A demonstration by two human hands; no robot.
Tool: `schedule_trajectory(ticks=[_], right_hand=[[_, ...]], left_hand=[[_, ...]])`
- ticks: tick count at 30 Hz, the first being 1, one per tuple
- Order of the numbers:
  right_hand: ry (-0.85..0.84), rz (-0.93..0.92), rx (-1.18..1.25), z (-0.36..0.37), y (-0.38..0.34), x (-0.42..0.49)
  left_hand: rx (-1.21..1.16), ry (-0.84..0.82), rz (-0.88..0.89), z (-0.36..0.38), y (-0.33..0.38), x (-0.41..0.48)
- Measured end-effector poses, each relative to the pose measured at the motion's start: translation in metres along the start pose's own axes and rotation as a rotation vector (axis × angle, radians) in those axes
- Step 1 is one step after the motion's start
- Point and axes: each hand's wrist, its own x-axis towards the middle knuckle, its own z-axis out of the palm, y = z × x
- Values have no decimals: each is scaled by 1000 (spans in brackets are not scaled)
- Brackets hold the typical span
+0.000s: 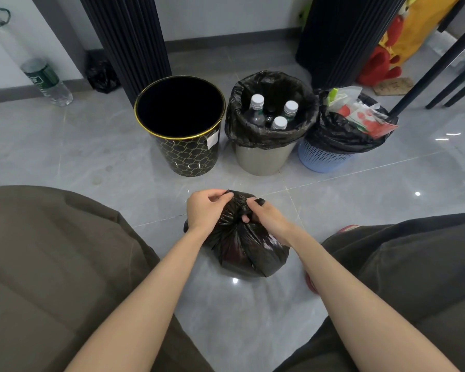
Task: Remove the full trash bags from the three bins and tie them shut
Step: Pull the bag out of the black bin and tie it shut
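I'm crouched on the grey tiled floor with the black trash bag sitting on it between my knees, out of any bin. Its mouth is gathered into a bunch at the top. My left hand pinches that bunch from the left with curled fingers. My right hand grips it from the right, fingers curled into the plastic, a strip of it over one fingertip.

Past the bag three bins stand in a row. The black bin with a gold rim on the left has no bag in it and bears a white sticker (whatever is printed there is too small for me to read). Just beside it the grey bin has its black liner folded over the rim, with white-capped bottles upright inside. On the right the blue mesh basket holds another black liner heaped with red and white wrappers; their print is blurred.

Well off to the left a clear water bottle with a green label lies by the wall, its lettering unreadable. A scrap of cardboard beyond the basket carries marks I can't make out.
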Motion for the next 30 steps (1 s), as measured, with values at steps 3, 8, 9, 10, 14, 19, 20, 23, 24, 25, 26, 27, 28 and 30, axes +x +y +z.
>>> schedule_trajectory(ticks=[3,8,9,10,14,19,20,23,24,25,26,27,28,30], right_hand=[[39,10,52,-1,3,1],[66,89,301,-2,-2,0],[51,121,347,-2,-4,0],[29,153,395,-3,-4,1],[-83,284,602,-15,-1,0],[-126,399,682,-23,5,4],[-130,410,688,-23,5,4],[-152,364,605,-19,1,6],[-140,324,559,-17,-2,6],[-113,280,505,-16,-3,8],[-92,237,448,-15,-3,9],[-85,201,397,-14,-3,10],[-90,175,372,-14,-1,10],[-66,138,381,-14,2,10]], left_hand=[[-85,57,-70,-5,3,3],[-163,52,-120,-8,-4,6],[-171,35,-121,-8,-4,5],[-181,13,-118,-9,-5,6],[-195,-196,-65,-12,-6,6],[-210,-368,-55,-8,-7,4],[-210,-357,-50,-7,-7,5],[-220,-337,-39,-5,-6,4],[-220,-335,-38,-3,-6,3],[-231,-329,-42,-3,-6,3],[-231,-320,-45,-2,-6,3],[-230,-312,-46,-2,-6,3],[-215,-308,-43,-2,-7,4],[-184,-310,-31,-1,-10,4]])
